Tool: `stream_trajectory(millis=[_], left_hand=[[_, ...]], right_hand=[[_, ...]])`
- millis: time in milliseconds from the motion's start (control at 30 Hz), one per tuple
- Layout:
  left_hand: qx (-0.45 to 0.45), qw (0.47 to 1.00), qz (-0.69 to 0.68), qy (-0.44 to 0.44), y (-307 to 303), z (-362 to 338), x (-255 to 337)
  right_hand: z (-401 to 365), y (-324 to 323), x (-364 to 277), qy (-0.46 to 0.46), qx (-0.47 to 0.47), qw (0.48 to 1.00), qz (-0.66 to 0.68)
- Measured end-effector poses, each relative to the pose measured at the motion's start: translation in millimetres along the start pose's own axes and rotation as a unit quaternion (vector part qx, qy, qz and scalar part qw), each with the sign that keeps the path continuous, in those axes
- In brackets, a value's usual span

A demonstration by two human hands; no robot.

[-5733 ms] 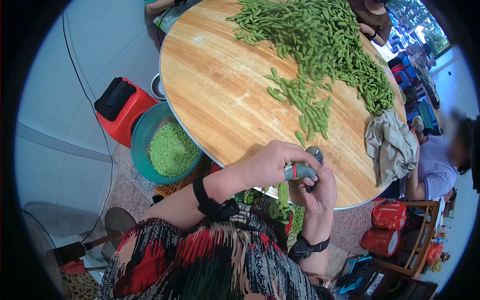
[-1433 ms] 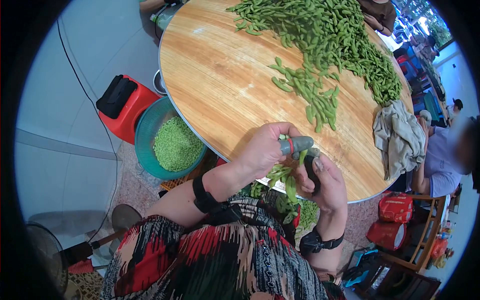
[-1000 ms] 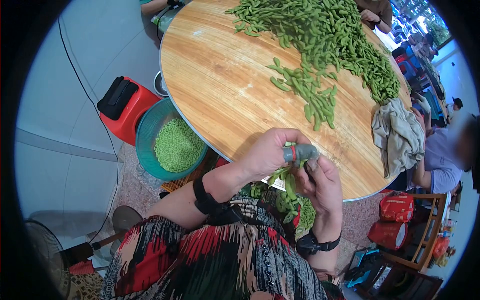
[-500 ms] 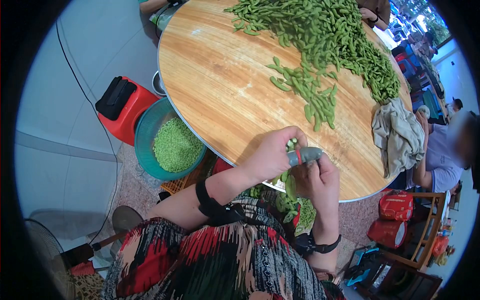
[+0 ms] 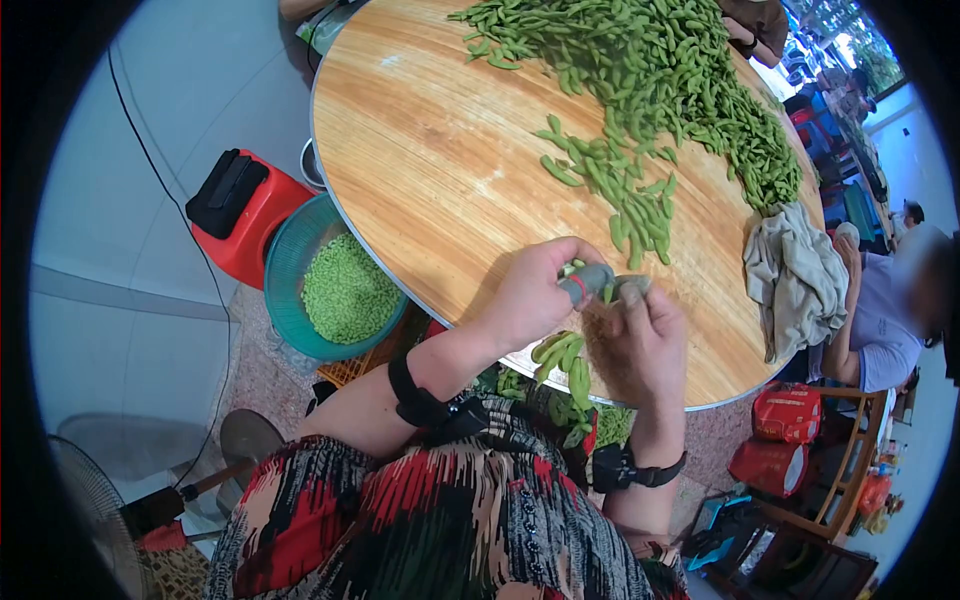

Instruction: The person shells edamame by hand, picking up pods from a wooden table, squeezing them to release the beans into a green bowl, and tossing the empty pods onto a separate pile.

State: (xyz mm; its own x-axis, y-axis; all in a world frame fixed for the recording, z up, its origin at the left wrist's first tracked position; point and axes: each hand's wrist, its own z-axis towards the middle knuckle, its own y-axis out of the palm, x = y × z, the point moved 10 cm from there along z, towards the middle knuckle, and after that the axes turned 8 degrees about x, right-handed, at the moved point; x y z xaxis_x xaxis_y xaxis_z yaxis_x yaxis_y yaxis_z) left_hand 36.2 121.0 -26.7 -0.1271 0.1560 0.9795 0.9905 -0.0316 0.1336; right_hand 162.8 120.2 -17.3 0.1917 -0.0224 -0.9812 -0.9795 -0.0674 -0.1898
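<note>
My left hand (image 5: 535,292) is curled over the table's near edge, with a few shelled green beans (image 5: 571,267) showing in its grip. A grey cover with a red band sits on one of its digits. Close beside it, my right hand (image 5: 655,340) is closed, with a grey cover at its fingertips. A green bean pod (image 5: 608,292) shows between the covered tips of the two hands. Several pale green pods (image 5: 563,352) hang just below the hands at the table edge. Further up the table lie a small spread of pods (image 5: 630,190) and a large heap (image 5: 640,60).
A teal basket (image 5: 283,310) of shelled beans stands left of the round wooden table (image 5: 420,160), near a red stool (image 5: 240,250). A grey cloth (image 5: 795,280) lies at the right edge, beside a person in a lilac shirt (image 5: 890,330). A fan (image 5: 95,510) stands lower left.
My right hand has moved slightly right and down, tilting its covered fingertip. My left hand's covered digit has drawn back a little. More pale pods show beneath the hands.
</note>
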Motion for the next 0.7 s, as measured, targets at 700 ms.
stream_trajectory(millis=[700], left_hand=[[-0.121,0.985,-0.112,-0.057,26,-14,-5]], right_hand=[[-32,7,29,0.29,-0.067,0.877,0.377]])
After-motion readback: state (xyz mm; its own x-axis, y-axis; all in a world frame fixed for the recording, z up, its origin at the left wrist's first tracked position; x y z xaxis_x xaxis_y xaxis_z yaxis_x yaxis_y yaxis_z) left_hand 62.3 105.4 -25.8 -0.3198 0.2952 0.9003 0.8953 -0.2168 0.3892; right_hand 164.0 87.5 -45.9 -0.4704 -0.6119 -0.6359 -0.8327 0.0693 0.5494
